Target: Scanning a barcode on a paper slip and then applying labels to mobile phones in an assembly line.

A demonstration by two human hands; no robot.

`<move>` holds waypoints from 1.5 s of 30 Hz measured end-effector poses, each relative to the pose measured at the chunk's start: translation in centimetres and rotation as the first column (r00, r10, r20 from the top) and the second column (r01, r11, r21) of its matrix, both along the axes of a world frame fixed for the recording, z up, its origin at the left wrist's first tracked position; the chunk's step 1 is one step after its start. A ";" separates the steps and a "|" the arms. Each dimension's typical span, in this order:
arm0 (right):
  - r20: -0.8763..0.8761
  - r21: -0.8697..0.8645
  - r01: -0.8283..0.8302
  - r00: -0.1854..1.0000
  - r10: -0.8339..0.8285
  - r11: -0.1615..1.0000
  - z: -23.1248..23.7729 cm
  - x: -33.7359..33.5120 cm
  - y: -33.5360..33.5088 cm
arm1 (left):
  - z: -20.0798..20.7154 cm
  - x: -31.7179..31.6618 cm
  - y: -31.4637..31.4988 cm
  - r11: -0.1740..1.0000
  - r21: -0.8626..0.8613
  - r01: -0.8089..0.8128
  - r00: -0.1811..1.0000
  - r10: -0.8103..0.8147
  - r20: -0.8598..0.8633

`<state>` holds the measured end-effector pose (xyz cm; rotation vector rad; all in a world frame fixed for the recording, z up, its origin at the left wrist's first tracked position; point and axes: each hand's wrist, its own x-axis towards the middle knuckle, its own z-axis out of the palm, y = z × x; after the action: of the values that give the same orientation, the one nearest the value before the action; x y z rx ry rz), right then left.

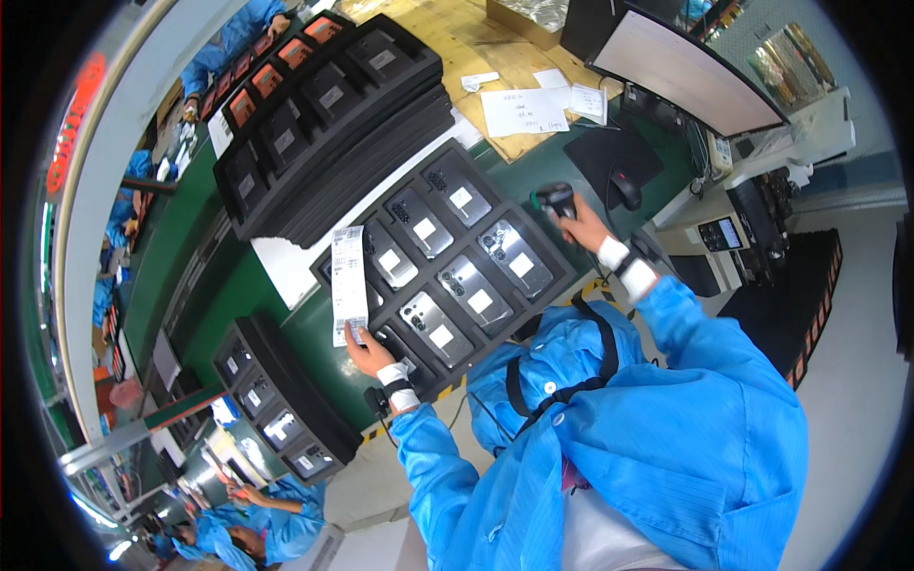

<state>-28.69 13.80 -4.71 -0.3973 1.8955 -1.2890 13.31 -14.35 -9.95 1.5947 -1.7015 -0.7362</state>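
Note:
My left hand (366, 354) pinches the lower end of a long white label sheet (349, 285) with printed rows. The sheet lies over the left side of a black foam tray (545, 249). Two rows of smartphones sit back side up in that tray, each with a white sticker, such as this grey phone (438, 328). The sheet and my hand partly cover the leftmost ones. To the right of the tray, my right hand (584, 228) is wrapped round the handle of a black barcode scanner (554, 198), its head toward the tray.
Tall stacked black trays (343, 124) stand beyond the phone tray; another stack (276, 400) is at lower left. A monitor (681, 76), a mouse (625, 190) and a label printer (719, 233) are on the right. Papers (524, 111) lie behind. Co-workers in blue (228, 48) sit across the line.

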 end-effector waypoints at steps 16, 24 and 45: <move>0.055 0.128 -0.599 0.800 0.597 0.791 7.9 11.8 -1.4 | 0.8 -0.2 -0.1 0.998 0.017 -0.056 0.986 0.052 0.161; -0.108 0.148 -0.704 0.687 0.719 0.695 6.1 14.4 -4.0 | 0.2 1.8 -1.0 0.990 0.133 0.050 0.905 0.012 -0.425; -0.044 0.109 -0.933 0.340 0.940 0.342 7.0 24.4 -13.3 | -1.3 4.0 -1.7 0.989 0.147 0.009 0.850 0.070 -0.522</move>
<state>-4.27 0.49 2.32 -1.3277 1.3023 -0.3671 17.34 -16.10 -11.29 1.3389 -1.2368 -1.1802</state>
